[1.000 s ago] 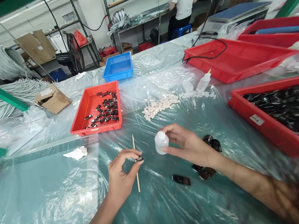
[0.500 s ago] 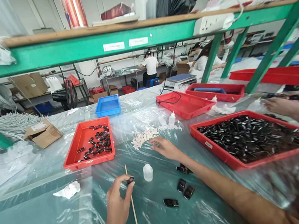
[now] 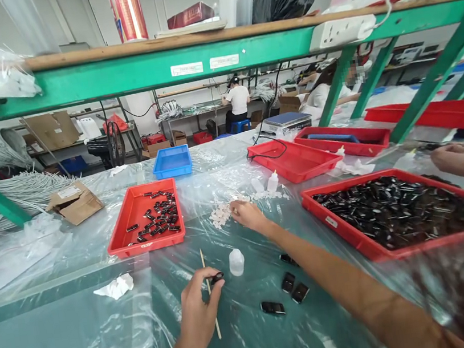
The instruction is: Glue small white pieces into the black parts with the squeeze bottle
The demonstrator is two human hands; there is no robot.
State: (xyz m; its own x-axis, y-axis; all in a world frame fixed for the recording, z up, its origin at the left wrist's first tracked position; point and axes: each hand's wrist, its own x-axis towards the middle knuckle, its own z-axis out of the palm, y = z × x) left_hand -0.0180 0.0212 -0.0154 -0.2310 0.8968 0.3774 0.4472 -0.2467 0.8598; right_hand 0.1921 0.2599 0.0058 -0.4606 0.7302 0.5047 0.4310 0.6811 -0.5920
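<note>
My left hand (image 3: 198, 305) pinches a small glossy black plastic part (image 3: 217, 278) between thumb and fingertips. Just under that hand a thin wooden stick (image 3: 217, 321) lies on the sheeted table. My right hand (image 3: 247, 216) reaches out to a pile of small white pieces (image 3: 219, 215), its fingertips drawn together at the pile's edge; what they hold, if anything, is too small to make out. Between the hands stands a small translucent white bottle (image 3: 236, 262). Several loose black parts (image 3: 272, 307) rest beneath my right forearm.
A red tray (image 3: 147, 246) with some black parts stands left; a fuller red tray (image 3: 339, 234) is at right, beside a co-worker's hands (image 3: 463, 161). Crumpled tissue (image 3: 116, 286) lies left. Farther back are a blue tray (image 3: 172, 162), a dropper bottle (image 3: 273, 182) and a green shelf beam (image 3: 136, 75).
My right hand's fingers, spread apart before, have come together at the white pile. My left hand still holds the black part. The whole view has shifted slightly.
</note>
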